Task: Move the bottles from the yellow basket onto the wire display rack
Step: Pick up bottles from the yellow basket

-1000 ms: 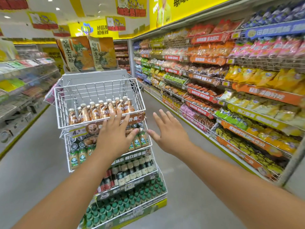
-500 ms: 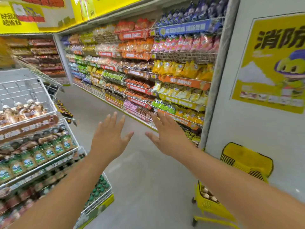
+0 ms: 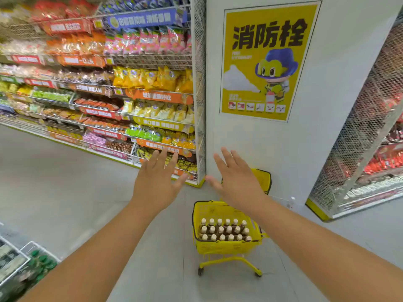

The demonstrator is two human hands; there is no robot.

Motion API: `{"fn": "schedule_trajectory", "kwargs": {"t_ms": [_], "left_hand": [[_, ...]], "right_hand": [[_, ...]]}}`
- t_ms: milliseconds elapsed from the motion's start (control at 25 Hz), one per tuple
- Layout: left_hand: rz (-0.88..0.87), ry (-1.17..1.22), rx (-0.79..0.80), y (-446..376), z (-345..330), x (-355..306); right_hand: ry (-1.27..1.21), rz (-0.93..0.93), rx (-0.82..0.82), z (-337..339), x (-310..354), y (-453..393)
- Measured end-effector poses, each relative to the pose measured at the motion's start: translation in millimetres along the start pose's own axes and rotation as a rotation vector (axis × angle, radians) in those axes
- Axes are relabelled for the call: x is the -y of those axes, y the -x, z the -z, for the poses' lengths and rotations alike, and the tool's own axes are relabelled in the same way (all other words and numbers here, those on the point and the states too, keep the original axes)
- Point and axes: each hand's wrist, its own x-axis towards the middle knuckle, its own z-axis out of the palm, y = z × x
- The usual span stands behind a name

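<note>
A yellow basket [image 3: 218, 247] on a wheeled yellow frame stands on the floor ahead, at lower centre. Inside it stand several brown bottles [image 3: 222, 229] with pale caps, in neat rows. My left hand [image 3: 156, 184] and my right hand [image 3: 237, 182] are both stretched out in front of me, fingers spread, holding nothing. Both hang in the air above and short of the basket. Only a corner of the wire display rack [image 3: 19, 264] shows at the lower left, with green-capped bottles in it.
Snack shelves [image 3: 109, 94] line the aisle on the left. A white pillar with a yellow poster [image 3: 266, 62] stands behind the basket. A mesh-sided shelf unit [image 3: 359, 138] stands at the right. Grey floor lies between me and the basket.
My view has swung right, away from the wire rack and toward the basket, which has come fully into view. Both hands stay outstretched and empty.
</note>
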Motion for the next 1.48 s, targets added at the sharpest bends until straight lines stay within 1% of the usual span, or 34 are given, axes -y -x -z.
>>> {"fn": "schedule_trajectory", "kwargs": {"t_ms": [80, 280, 480, 720, 800, 920, 1040, 1320, 1480], "left_hand": [[-0.039, 0.013, 0.02, -18, -17, -19], [-0.132, 0.066, 0.048, -77, -67, -52], [-0.193, 0.108, 0.105, -157, -123, -68], [-0.254, 0.132, 0.177, -244, -189, -72], [-0.268, 0.143, 0.201, -265, -209, -77], [-0.283, 0.148, 0.253, -282, -237, -89], [-0.267, 0.166, 0.292, -290, -268, -105], [-0.143, 0.188, 0.49, -290, -342, -157], [-0.129, 0.195, 0.561, -297, -407, -188]], "right_hand": [[0.015, -0.065, -0.002, -10, -23, 2], [0.065, -0.183, 0.093, -44, -78, -19], [0.122, -0.239, 0.152, -81, -124, -77], [0.091, -0.298, 0.182, -124, -164, -148], [0.07, -0.317, 0.217, -140, -177, -163], [0.029, -0.329, 0.25, -164, -197, -172], [0.0, -0.32, 0.328, -192, -224, -181], [-0.11, -0.232, 0.48, -257, -299, -186], [-0.229, -0.22, 0.563, -321, -340, -185]]}}
